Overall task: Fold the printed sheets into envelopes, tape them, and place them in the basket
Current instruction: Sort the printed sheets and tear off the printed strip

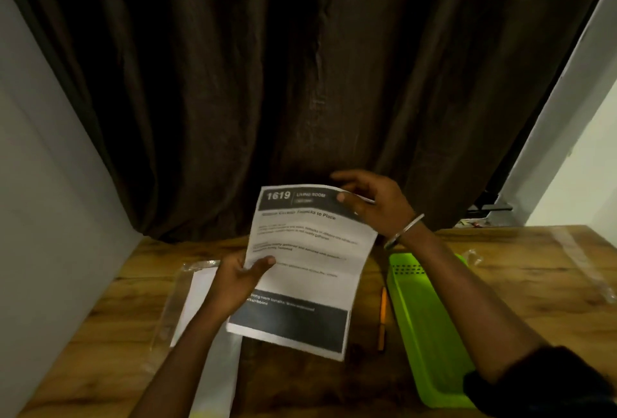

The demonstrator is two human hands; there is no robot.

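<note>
A printed sheet (pixel 310 250) with a dark header reading "1619" and a dark footer band is held up above the wooden table (pixel 521 270). My left hand (pixel 238 279) grips its left edge, thumb on the front. My right hand (pixel 370 202) pinches the top right corner, thumb on the print and fingers behind. A green plastic basket (pixel 430 334) lies on the table to the right of the sheet, under my right forearm, and nothing shows inside it.
A clear plastic sleeve with white sheets (pixel 195 297) lies left of my left arm. An orange pencil (pixel 382 317) lies between sheet and basket. Clear plastic wrapping (pixel 581 264) sits at the far right. A dark curtain (pixel 300 83) hangs behind the table.
</note>
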